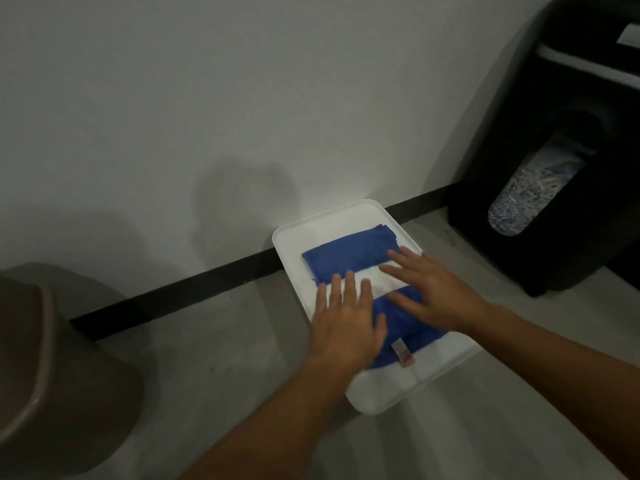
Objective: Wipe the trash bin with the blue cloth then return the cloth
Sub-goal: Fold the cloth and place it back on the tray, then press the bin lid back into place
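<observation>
A brown plastic trash bin with a domed lid (52, 368) fills the lower left of the frame, standing on the grey floor (214, 344) well apart from everything else. A black paper shredder with a window of shreds (540, 188) sits at the upper right. Between them, right of centre, a white rectangular plastic tray (377, 396) lies on the floor against the wall, its long axis running from upper left to lower right.

In the tray are two folded blue cloths: a far one (346, 258) and a near one with a small tag (398, 327), their long sides lying across the tray.

Both hands rest flat, palms down, on the near cloth. The left hand (346, 323) covers its left end; the right hand (433, 296) spans its upper right edge. On both hands the fingers (349, 285) are spread and extended, gripping nothing. The cloth lies directly beneath them, so either hand is placed to close on it; the bin lies away to the left.
</observation>
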